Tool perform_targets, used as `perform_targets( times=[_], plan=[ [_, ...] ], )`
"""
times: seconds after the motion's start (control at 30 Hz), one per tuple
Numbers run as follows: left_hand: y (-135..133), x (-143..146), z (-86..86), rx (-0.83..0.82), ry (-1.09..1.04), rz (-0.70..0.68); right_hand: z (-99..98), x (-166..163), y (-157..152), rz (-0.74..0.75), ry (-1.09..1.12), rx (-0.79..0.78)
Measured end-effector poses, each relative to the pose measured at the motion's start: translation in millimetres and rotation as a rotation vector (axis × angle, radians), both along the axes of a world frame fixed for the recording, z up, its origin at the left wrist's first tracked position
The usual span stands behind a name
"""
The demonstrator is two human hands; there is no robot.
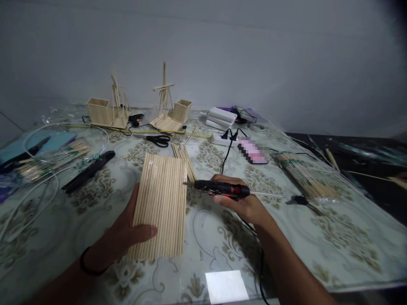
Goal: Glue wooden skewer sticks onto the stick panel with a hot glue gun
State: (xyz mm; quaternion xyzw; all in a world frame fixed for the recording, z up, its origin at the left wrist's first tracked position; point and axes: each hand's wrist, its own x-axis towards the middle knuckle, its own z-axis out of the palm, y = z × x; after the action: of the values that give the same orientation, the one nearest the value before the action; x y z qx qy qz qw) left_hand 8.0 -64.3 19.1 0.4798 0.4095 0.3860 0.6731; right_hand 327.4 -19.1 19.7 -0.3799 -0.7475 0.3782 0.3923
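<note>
My left hand (pixel 125 235) grips the lower left edge of a flat panel of bamboo sticks (pixel 162 203), thumb on top, lifting it over the table. My right hand (pixel 244 203) is closed round a black and red glue gun (pixel 221 188) held sideways, its nozzle touching the panel's right edge. A glue stick pokes out of the gun's back end, and its black cord runs down past my wrist. A small pile of loose sticks (pixel 184 161) lies just beyond the panel.
Two stick models with box shapes (pixel 106 110) (pixel 171 112) stand at the back. Scissors (pixel 159 140), a second glue gun (pixel 136 119), a power strip (pixel 224 139), a black tool (pixel 89 171), bagged sticks (pixel 47 163) and a bundle of skewers (pixel 305 173) lie on the patterned table (pixel 318 237).
</note>
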Motion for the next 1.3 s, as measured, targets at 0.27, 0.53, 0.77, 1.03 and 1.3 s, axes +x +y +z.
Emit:
perform_targets(
  times=[0.27,0.53,0.77,1.03,1.3],
  plan=[
    [3,2,4.2,-0.035,-0.012,0.076,-2.2,-2,-1,0.124,0.002,-0.031],
    [4,3,7.0,-0.026,-0.032,0.116,-4.8,-3,0,0.187,0.005,-0.04],
    [9,3,2.6,-0.032,-0.066,0.151,-0.5,-7,-1,0.232,-0.009,-0.028],
    [11,6,7.3,-0.085,-0.047,0.245,-1.5,-8,-1,0.271,-0.02,-0.059],
    [9,8,10.6,-0.123,-0.061,0.213,-2.8,-11,0,0.296,0.007,-0.059]
  ],
)
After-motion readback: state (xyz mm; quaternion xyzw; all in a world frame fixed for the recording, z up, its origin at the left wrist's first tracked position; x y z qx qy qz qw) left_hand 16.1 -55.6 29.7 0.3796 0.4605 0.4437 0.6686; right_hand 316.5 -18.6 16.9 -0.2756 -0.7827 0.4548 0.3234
